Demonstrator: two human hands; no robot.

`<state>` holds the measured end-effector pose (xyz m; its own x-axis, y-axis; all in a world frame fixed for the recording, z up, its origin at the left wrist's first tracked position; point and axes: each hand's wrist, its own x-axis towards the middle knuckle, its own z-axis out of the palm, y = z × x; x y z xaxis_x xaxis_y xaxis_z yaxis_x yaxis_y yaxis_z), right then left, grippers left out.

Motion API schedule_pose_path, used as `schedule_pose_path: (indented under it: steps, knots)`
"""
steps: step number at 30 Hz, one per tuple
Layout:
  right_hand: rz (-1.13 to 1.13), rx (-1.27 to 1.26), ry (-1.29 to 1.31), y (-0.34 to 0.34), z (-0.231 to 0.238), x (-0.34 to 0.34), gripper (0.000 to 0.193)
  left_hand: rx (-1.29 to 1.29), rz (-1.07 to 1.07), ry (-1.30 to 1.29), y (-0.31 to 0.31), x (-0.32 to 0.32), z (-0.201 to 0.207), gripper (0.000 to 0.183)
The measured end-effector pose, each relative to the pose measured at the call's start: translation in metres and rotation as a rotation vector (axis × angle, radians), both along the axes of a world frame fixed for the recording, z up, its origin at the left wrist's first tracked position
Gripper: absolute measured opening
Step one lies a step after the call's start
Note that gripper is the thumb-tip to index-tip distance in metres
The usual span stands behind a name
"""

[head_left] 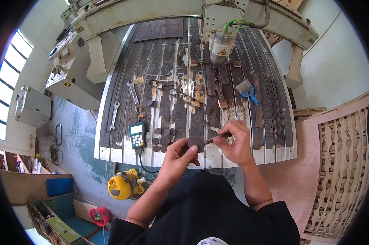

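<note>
Above the near edge of the slotted machine bed [223,161], my left hand [179,157] pinches a dark brown round wooden disc [195,142] between thumb and fingers. Just right of it, my right hand [236,143] is closed on a thin dark piece [210,140], whose kind I cannot make out. A pale narrow tip [215,129] also shows beside its fingers. Several similar loose discs [167,139] lie left of my hands, and a single disc [203,123] lies just beyond them. Dark wooden strips with round cut-outs [180,96] lie farther off.
A handheld keypad controller [137,135] and two wrenches [115,116] lie at the left. A blue-handled brush [248,93] lies at the right. The spindle [221,47] hangs from the gantry at the back. A yellow machine [120,188] stands on the floor. Cut panels [339,171] lean at the right.
</note>
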<state>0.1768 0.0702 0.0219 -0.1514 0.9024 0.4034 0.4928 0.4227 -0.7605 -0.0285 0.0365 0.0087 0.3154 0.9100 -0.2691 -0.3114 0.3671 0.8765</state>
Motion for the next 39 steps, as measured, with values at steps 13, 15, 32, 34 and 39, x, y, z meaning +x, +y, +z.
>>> schedule_pose_path:
  steps: [13, 15, 32, 34, 39]
  knots:
    - [-0.089, 0.31, -0.187, 0.006, 0.0, -0.002, 0.037, -0.108, -0.05, -0.154, -0.004, 0.004, 0.009, 0.025]
    - [-0.238, 0.328, -0.307, 0.015, -0.001, 0.007, 0.037, -0.038, -0.101, -0.189, -0.004, 0.002, 0.01, 0.024]
    - [0.054, -0.238, 0.286, -0.009, -0.007, 0.005, 0.03, 0.19, 0.05, 0.086, -0.007, 0.009, 0.014, 0.018]
    - [0.146, -0.287, 0.309, -0.011, -0.006, 0.007, 0.04, 0.215, 0.072, 0.111, -0.008, 0.01, 0.016, 0.018]
    - [0.262, -0.412, 0.487, -0.023, 0.007, -0.005, 0.025, 0.994, 0.354, 0.796, -0.008, 0.011, 0.015, 0.035]
